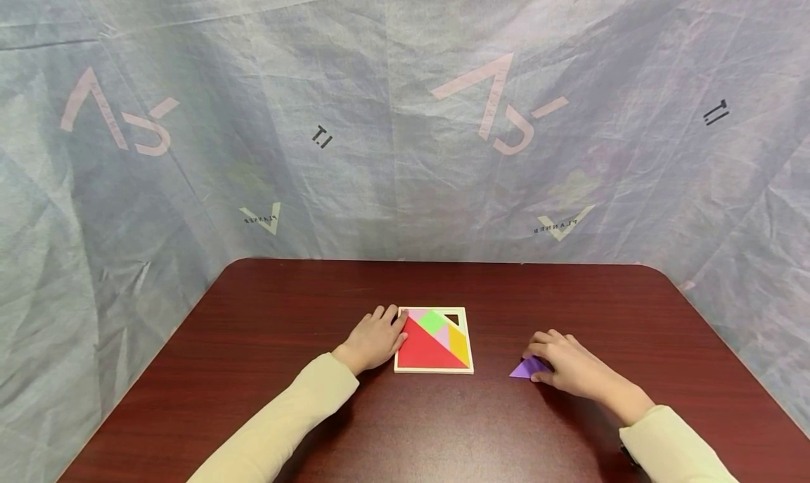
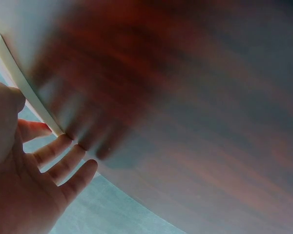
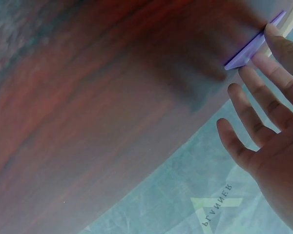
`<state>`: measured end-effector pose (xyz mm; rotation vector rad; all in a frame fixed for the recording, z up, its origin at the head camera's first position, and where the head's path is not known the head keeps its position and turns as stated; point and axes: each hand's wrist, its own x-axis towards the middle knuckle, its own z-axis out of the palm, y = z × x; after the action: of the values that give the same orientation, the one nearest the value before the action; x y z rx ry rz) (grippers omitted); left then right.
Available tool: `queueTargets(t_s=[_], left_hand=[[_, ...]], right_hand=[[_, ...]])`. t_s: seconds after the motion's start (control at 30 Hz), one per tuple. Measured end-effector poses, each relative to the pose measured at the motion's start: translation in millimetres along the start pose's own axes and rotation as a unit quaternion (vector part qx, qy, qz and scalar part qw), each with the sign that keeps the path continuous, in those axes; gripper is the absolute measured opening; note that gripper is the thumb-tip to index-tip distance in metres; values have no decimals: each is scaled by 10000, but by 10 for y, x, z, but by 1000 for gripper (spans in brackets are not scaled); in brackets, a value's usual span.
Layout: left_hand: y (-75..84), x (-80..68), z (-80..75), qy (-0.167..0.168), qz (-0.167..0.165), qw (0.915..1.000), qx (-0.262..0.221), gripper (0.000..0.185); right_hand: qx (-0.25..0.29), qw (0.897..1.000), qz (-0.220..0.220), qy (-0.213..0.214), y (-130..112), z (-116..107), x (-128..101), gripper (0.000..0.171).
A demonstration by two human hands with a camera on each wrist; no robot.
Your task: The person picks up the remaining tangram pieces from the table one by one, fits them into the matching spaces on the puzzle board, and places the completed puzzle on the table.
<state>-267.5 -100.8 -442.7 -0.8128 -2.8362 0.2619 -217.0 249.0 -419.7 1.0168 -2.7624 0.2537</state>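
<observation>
On the table lies a square tangram board (image 1: pixel 434 371) with a pale rim. A large red triangle (image 1: pixel 425 346), a green square (image 1: pixel 433 321), pink pieces and a yellow-orange parallelogram (image 1: pixel 459 344) sit in it. Its upper right corner shows a dark triangular opening (image 1: pixel 453 319). My left hand (image 1: pixel 375 339) rests at the board's left side, fingers fairly straight, fingertips on the rim (image 2: pixel 27 92). To the right of the board, my right hand (image 1: pixel 566 363) pinches a purple triangle (image 1: pixel 524 369) between thumb and fingers, close over the table; the other fingers extend loosely in the right wrist view.
The dark red wooden table (image 1: pixel 304 293) has rounded far corners. A grey fabric curtain (image 1: pixel 392 152) with printed letters hangs behind it and along both sides.
</observation>
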Motion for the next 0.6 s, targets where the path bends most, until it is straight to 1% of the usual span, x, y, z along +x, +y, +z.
queueTargets(t_s=[0.2, 0.43, 0.6], left_hand=[[0, 3, -2, -73, -30, 10000, -50, 47], [-3, 6, 3, -37, -5, 10000, -20, 47], [-5, 2, -2, -54, -16, 10000, -45, 47]], right_hand=[[68, 10000, 9, -28, -2, 1, 7, 25], [151, 9998, -14, -105, 0, -23, 0, 30], [155, 9998, -16, -134, 3, -24, 5, 29]])
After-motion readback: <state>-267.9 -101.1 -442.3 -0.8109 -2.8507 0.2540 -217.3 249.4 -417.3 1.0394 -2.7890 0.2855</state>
